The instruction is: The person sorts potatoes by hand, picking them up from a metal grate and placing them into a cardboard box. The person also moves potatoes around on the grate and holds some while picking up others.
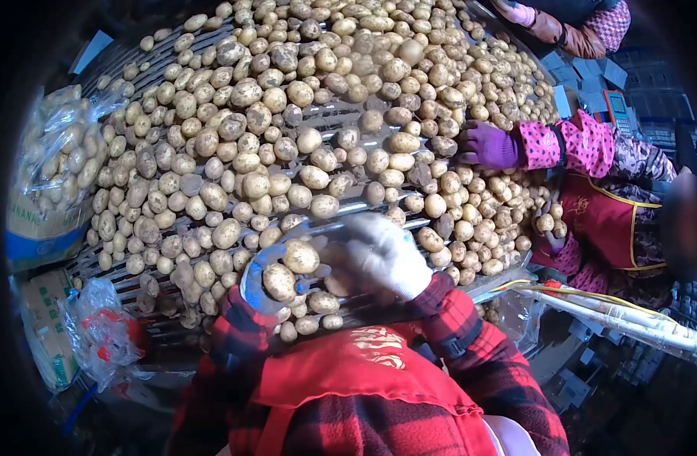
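Many potatoes [246, 93] lie on a slatted metal table in front of me. My left hand [261, 283], in a blue and white glove, is closed around two potatoes [279, 281] near the table's front edge. To its right, my right hand [382, 254] wears a white glove and is over the slats among the potatoes. Motion smears its fingers, so whether it holds anything cannot be made out. A few loose potatoes [323, 302] lie between my two hands, close to my red apron.
A co-worker's purple-gloved hand [487, 146] reaches over the potatoes at the right; their other hand holds potatoes [545, 223]. Another person's sleeve [584, 38] shows at the top right. A potato-filled bag [55, 163] and crumpled plastic [101, 334] are at the left. White pipes [622, 319] stick out lower right.
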Motion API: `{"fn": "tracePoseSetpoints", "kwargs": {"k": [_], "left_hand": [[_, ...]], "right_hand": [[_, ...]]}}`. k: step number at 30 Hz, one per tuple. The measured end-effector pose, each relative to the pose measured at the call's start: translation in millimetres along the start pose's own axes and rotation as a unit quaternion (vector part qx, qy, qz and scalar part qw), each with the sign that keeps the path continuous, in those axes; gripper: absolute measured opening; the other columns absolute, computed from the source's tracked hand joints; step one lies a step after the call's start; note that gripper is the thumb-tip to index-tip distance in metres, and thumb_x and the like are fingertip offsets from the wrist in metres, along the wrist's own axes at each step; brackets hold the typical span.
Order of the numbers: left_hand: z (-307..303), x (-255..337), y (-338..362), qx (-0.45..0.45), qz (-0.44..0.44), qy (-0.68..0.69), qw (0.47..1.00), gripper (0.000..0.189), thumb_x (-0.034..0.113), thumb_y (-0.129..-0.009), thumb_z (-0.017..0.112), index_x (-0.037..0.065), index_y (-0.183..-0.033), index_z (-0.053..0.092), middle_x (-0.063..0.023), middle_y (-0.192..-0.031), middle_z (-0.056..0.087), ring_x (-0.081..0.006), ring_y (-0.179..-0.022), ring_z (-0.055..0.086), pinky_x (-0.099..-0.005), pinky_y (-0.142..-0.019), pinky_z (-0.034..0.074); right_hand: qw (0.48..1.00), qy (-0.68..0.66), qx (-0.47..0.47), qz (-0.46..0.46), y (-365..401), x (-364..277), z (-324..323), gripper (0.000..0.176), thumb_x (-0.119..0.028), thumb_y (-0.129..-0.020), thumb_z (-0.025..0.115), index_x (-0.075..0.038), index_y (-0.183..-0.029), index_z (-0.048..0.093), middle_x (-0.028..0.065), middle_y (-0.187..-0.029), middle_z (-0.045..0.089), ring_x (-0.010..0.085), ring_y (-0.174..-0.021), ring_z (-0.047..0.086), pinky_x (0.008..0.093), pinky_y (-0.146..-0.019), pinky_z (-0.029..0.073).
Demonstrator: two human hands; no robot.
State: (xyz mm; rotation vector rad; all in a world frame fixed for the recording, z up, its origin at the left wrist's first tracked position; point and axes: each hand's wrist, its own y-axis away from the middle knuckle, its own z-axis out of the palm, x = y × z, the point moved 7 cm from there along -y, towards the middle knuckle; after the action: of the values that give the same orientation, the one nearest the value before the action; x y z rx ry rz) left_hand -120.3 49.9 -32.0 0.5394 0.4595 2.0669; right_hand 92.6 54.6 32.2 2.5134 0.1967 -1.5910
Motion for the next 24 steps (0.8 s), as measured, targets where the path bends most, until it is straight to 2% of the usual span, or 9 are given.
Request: {"fn": "tracePoseSetpoints", "kwargs": {"k": [3,6,10,13,17,19,21,23,24], "left_hand": [[-12.2,7.0,9.5,0.059,0.048,-0.167,0.983,0.056,0.022,-0.109,0.051,0.012,-0.163,0.039,-0.0128,-0.151,0.058,-0.0317,-0.119,0.069,-0.0323,-0.073,0.061],[-8.0,8.3,1.8,0.052,0.023,0.082,0.995,0.054,0.031,-0.109,0.05,0.015,-0.16,0.044,-0.0139,-0.147,0.06,-0.0327,-0.124,0.066,-0.0381,-0.077,0.061],[-37.3,-3.7,-10.8,0.08,0.173,-0.315,0.93,0.058,0.041,-0.107,0.055,0.005,-0.152,0.05,-0.0137,-0.145,0.061,-0.0268,-0.127,0.063,-0.0397,-0.1,0.058],[27.0,-18.0,-6.8,0.06,0.176,-0.376,0.908,0.051,0.018,-0.1,0.067,0.002,-0.145,0.048,-0.0143,-0.14,0.061,-0.0253,-0.128,0.063,-0.0391,-0.108,0.054],[42.3,-81.9,-21.9,-0.102,0.057,-0.58,0.806,0.068,0.047,-0.103,0.063,0.006,-0.153,0.044,-0.0148,-0.147,0.058,-0.024,-0.141,0.054,-0.0444,-0.122,0.039],[72.2,-112.5,-14.5,-0.194,-0.037,-0.441,0.876,0.067,0.042,-0.107,0.058,0.008,-0.16,0.036,-0.013,-0.158,0.047,-0.0255,-0.144,0.05,-0.0446,-0.124,0.037],[95.6,-143.0,-6.0,-0.242,-0.167,-0.257,0.921,0.066,0.037,-0.112,0.052,0.01,-0.168,0.027,-0.0113,-0.168,0.037,-0.0269,-0.147,0.046,-0.0447,-0.125,0.036],[97.6,-153.5,-2.6,-0.406,-0.083,-0.44,0.797,0.065,0.022,-0.112,0.052,0.01,-0.17,0.024,-0.0081,-0.167,0.039,-0.0243,-0.146,0.048,-0.0386,-0.12,0.041],[94.8,-161.1,-8.1,-0.34,-0.147,-0.408,0.835,0.065,0.024,-0.111,0.054,0.009,-0.168,0.027,-0.0082,-0.166,0.041,-0.0236,-0.144,0.049,-0.0378,-0.118,0.042]], "right_hand": [[0.989,0.107,0.092,0.038,0.7,14.3,-18.7,0.042,-0.019,-0.096,0.068,-0.005,-0.135,0.064,0.0197,-0.117,0.067,0.0411,-0.109,0.066,0.0487,-0.095,0.055],[0.992,0.097,0.066,-0.038,-0.2,-7.1,3.6,0.053,-0.022,-0.094,0.071,-0.006,-0.143,0.059,0.0251,-0.137,0.061,0.0437,-0.125,0.062,0.0493,-0.105,0.052],[0.996,0.081,-0.025,-0.04,5.0,-40.3,52.9,0.085,-0.035,-0.082,0.082,-0.01,-0.156,0.047,0.0363,-0.157,0.039,0.0549,-0.14,0.047,0.0569,-0.117,0.043],[0.995,0.081,-0.051,0.027,22.0,-30.0,61.7,0.094,-0.034,-0.073,0.089,-0.012,-0.154,0.048,0.0323,-0.16,0.035,0.0555,-0.145,0.042,0.0576,-0.12,0.04],[0.97,-0.164,-0.024,0.176,82.5,44.0,29.3,0.089,-0.038,-0.078,0.089,0.0,-0.149,0.05,0.024,-0.147,0.054,0.0345,-0.137,0.055,0.0455,-0.116,0.045],[0.84,-0.488,0.031,0.234,138.0,38.5,5.0,0.078,-0.022,-0.084,0.087,0.001,-0.149,0.051,0.0127,-0.137,0.067,0.0232,-0.126,0.065,0.0386,-0.113,0.049],[0.8,-0.568,0.08,0.174,188.6,24.5,-26.0,0.081,-0.023,-0.08,0.089,-0.001,-0.148,0.052,0.0131,-0.136,0.067,0.0236,-0.125,0.066,0.0385,-0.108,0.052],[0.8,-0.537,0.194,0.187,263.9,59.7,-32.6,0.083,-0.032,-0.08,0.089,-0.003,-0.148,0.052,0.0137,-0.134,0.068,0.0285,-0.124,0.067,0.0417,-0.104,0.055],[0.778,-0.55,0.244,0.18,293.2,50.4,-38.3,0.083,-0.032,-0.081,0.089,-0.004,-0.149,0.051,0.0139,-0.135,0.068,0.0305,-0.125,0.067,0.0432,-0.103,0.055]]}}
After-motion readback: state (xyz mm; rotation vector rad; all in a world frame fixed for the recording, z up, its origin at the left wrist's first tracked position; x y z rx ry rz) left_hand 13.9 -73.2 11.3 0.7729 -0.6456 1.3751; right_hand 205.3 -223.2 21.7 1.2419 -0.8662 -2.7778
